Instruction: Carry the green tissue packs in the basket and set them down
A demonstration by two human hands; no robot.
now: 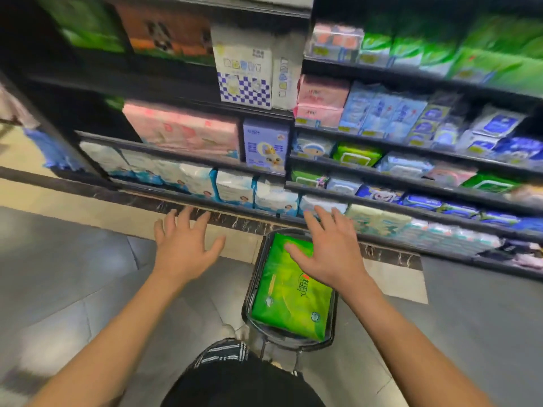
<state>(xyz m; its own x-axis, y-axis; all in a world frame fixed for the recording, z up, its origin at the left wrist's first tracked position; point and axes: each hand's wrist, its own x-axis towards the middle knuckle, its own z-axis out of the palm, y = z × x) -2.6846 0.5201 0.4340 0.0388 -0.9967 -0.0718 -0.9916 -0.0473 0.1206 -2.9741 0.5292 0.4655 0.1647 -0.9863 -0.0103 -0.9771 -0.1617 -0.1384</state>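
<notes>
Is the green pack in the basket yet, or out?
In: the green pack lies flat inside the basket, its dark rim showing around it.

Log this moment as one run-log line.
left hand: open, spread, holds nothing | right hand: open, above green tissue pack | pack: lying in black basket on floor | ahead: stocked shop shelves

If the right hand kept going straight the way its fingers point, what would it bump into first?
Probably the white packs on the lowest shelf: the right hand is open, fingers aimed at them over the basket. Depth is unclear.
</notes>
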